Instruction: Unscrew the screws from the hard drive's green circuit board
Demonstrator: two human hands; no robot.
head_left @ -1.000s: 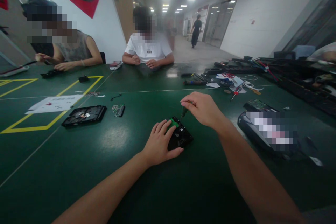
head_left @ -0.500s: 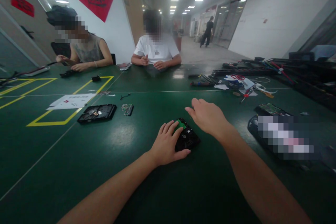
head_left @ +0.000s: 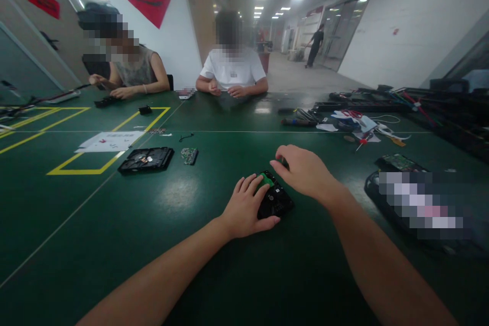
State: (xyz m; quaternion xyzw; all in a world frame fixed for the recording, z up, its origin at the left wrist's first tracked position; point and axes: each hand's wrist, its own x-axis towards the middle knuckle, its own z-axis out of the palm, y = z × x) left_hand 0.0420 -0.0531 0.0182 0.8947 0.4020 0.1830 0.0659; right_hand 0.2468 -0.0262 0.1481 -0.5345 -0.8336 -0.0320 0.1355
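A black hard drive [head_left: 275, 201] with a green circuit board [head_left: 266, 179] lies on the green table in front of me. My left hand [head_left: 248, 209] rests over its left side, fingers spread onto the board and thumb along the near edge, holding it down. Just beyond its right far corner, my right hand [head_left: 301, 168] is raised with the fingers curled. It grips a screwdriver [head_left: 284, 162], mostly hidden by the hand; only a bit of dark handle shows, and the tip cannot be made out.
To the left are an opened black casing [head_left: 147, 160], a small circuit board [head_left: 189, 156] and paper sheets [head_left: 109, 141]. Tools and cables [head_left: 351, 122] lie at the back right, near a red screwdriver [head_left: 362, 142]. A dark, partly blurred object [head_left: 376, 191] stands at right. Two people sit opposite.
My right hand has lifted the screwdriver from the hard drive and turned, so its shaft no longer shows. My left hand stays on the drive. The view has swung left.
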